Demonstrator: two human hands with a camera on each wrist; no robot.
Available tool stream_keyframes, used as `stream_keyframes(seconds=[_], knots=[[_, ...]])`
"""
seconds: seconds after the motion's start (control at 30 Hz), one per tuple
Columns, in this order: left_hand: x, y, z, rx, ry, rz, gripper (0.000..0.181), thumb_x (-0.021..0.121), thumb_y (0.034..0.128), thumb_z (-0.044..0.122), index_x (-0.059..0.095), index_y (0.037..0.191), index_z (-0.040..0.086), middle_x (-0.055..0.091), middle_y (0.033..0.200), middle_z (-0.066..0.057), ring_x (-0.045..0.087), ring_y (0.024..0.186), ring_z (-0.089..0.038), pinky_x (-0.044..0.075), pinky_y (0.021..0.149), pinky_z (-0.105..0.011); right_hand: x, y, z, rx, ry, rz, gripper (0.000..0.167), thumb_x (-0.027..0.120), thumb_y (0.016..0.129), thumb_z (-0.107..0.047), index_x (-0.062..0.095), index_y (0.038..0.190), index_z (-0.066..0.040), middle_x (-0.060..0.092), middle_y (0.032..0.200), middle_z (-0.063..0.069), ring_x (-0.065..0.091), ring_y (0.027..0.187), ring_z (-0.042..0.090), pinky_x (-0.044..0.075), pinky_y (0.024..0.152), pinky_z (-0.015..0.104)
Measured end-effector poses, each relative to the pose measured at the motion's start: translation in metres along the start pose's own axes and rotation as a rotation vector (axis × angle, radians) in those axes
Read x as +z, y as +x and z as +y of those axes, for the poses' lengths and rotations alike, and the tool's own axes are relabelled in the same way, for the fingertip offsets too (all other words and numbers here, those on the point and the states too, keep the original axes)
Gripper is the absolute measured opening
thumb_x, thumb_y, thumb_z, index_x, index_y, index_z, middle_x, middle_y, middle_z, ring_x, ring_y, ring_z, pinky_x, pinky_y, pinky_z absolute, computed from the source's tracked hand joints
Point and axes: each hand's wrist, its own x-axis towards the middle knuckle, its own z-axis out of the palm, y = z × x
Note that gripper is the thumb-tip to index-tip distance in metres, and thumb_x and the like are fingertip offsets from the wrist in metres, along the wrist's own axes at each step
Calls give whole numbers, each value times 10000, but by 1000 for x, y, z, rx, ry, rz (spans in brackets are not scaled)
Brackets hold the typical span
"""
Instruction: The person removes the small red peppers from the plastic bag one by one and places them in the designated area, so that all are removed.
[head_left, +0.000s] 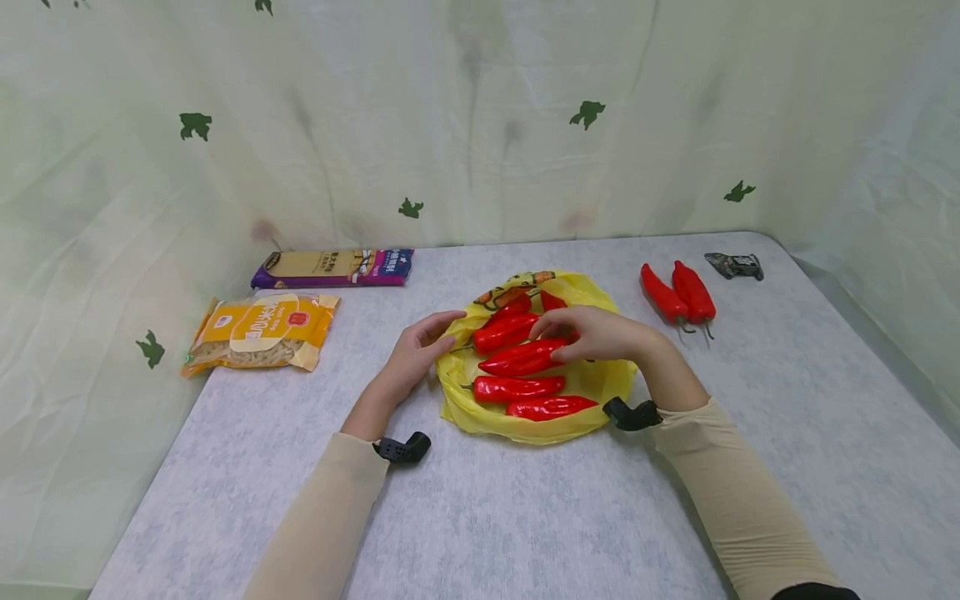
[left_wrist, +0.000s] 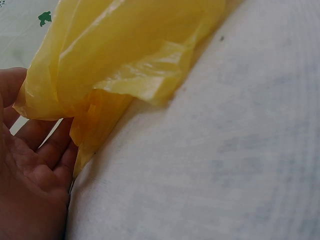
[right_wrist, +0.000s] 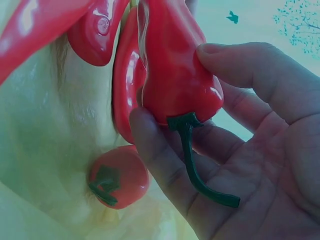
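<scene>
A yellow plastic bag (head_left: 480, 421) (left_wrist: 135, 45) lies spread on the table with several red peppers (head_left: 517, 388) on it. At its left edge the left hand (head_left: 408, 358) (left_wrist: 35, 165) touches the plastic with relaxed, spread fingers; part of this hand is outside the left wrist view. Above the bag, the right hand (head_left: 603, 335) (right_wrist: 250, 130) holds one red pepper (head_left: 517, 359) (right_wrist: 175, 60) near its stem end, between thumb and fingers. The green stem (right_wrist: 192, 170) hangs over the palm. Other peppers (right_wrist: 120, 175) lie beneath and beside it.
Two red peppers (head_left: 693, 292) lie right of the bag, with a small dark object (head_left: 737, 266) beyond them. An orange food packet (head_left: 262, 332) and a long purple-and-beige packet (head_left: 333, 267) lie at the back left. A pale curtain (head_left: 510, 167) stands behind the table.
</scene>
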Motion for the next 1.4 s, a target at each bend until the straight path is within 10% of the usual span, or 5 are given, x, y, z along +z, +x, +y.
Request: stream_keyframes(seconds=[0.7, 1.4], knots=[[0, 1, -1, -8, -8, 2, 399, 573, 1008, 189, 564, 1402, 253, 511, 1509, -2, 443, 1423, -203, 349, 1203, -453, -17, -15, -4, -55, 25, 102, 407, 691, 916, -129, 611, 1306, -212, 587, 1360, 42, 528, 1223, 256, 555, 975, 426], [0, 0, -1, -9, 10, 1, 401, 582, 1007, 229, 560, 1405, 267, 507, 1514, 10, 442, 1423, -201, 341, 1208, -461, -48, -45, 4, -25, 146, 378, 465, 643, 939, -142, 519, 1384, -189, 565, 1383, 61, 581, 1157, 243, 564, 956, 440]])
